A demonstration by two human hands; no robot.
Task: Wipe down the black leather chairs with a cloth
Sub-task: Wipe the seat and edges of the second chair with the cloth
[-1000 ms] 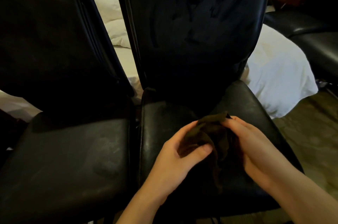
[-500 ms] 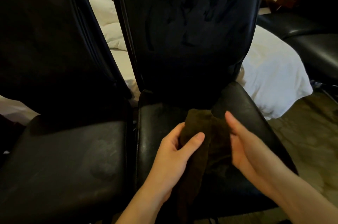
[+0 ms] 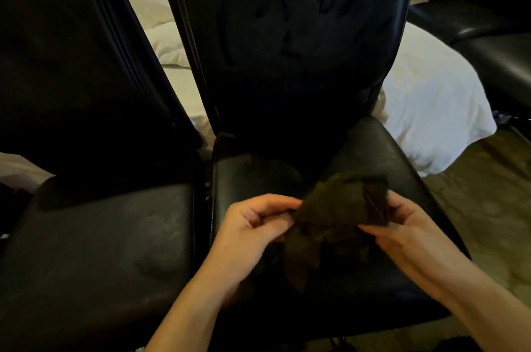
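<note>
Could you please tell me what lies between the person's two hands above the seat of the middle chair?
In the head view, a dark brown cloth is bunched between the left hand and right hand, each gripping one side.

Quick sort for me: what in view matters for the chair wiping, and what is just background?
For the job:
- dark brown cloth, held by left hand and right hand
- middle chair
- left chair
- chairs at far right

Just lying about:
- white bedding
- floor
</note>
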